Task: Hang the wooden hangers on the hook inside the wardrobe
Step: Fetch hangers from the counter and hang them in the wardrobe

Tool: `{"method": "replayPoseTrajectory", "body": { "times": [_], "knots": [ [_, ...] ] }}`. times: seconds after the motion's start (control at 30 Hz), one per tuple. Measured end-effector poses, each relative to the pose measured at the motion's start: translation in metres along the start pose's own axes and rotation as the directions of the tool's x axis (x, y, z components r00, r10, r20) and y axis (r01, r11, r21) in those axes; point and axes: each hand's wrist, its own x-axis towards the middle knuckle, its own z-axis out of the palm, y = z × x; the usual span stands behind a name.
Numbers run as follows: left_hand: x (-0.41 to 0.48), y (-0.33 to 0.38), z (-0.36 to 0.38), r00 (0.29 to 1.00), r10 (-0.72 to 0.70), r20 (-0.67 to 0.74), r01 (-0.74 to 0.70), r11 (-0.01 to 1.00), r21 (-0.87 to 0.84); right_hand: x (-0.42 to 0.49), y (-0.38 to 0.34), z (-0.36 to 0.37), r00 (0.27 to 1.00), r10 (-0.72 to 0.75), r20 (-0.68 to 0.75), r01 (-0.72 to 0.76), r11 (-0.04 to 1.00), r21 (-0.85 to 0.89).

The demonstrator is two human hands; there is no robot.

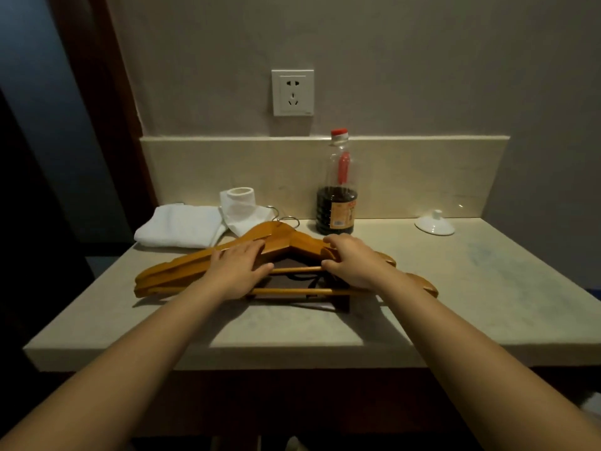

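Two wooden hangers (pixel 192 265) are lying stacked on the stone countertop (pixel 455 288), just in front of the sauce bottle (pixel 336 203). You are laying your left hand (pixel 239 266) flat on their left arm, with the fingers straight and the thumb spreading towards the upper crossbar. You are grasping their right arm with your right hand (pixel 353 260), its fingers curling over the wood. The hangers' metal hooks (pixel 289 219) are sitting just left of the bottle's base. Left of the bottle, a paper roll (pixel 239 203) is standing beside a folded white towel (pixel 180 224). Well to the right of the bottle, a white ceramic lid (pixel 434 222) is resting. Above the bottle, a wall socket (pixel 292 92) is showing.
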Motion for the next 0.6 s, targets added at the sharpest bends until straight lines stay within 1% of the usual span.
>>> {"method": "replayPoseTrajectory", "body": {
  "times": [0.07,0.13,0.17,0.27,0.3,0.37,0.43,0.5,0.57,0.6],
  "knots": [
    [0.000,-0.005,0.012,0.995,0.024,-0.102,-0.025,1.000,-0.008,0.018,-0.006,0.010,1.000,0.031,-0.005,-0.031,0.999,0.018],
    [-0.003,-0.006,0.021,0.975,0.056,-0.213,-0.054,0.998,0.014,0.027,-0.008,0.018,0.996,0.060,-0.061,-0.058,0.998,0.031],
    [-0.002,-0.007,0.024,0.967,0.067,-0.245,-0.063,0.998,0.022,0.030,-0.008,0.024,0.992,0.073,-0.107,-0.071,0.997,0.018],
    [0.002,-0.013,0.029,0.960,0.051,-0.277,-0.055,0.998,-0.006,0.031,-0.006,0.041,0.956,0.039,-0.291,-0.076,0.990,-0.120],
    [0.002,-0.014,0.031,0.955,0.047,-0.292,-0.054,0.998,-0.015,0.029,-0.005,0.044,0.941,0.017,-0.337,-0.069,0.987,-0.144],
    [0.001,-0.014,0.032,0.943,0.054,-0.329,-0.064,0.998,-0.017,0.028,-0.004,0.046,0.922,-0.006,-0.387,-0.048,0.990,-0.130],
    [0.000,-0.013,0.030,0.947,0.054,-0.318,-0.065,0.998,-0.024,0.027,-0.003,0.045,0.915,-0.014,-0.402,-0.029,0.995,-0.100],
    [0.002,-0.013,0.022,0.963,0.048,-0.265,-0.061,0.997,-0.044,0.026,-0.005,0.045,0.916,-0.006,-0.400,-0.029,0.996,-0.082],
    [0.006,-0.012,0.008,0.977,0.057,-0.207,-0.083,0.990,-0.115,0.024,-0.006,0.043,0.917,0.002,-0.399,-0.034,0.997,-0.073],
    [0.010,-0.012,-0.001,0.983,0.064,-0.172,-0.095,0.979,-0.180,0.023,-0.008,0.042,0.916,0.006,-0.402,-0.034,0.997,-0.062]
  ]
}}
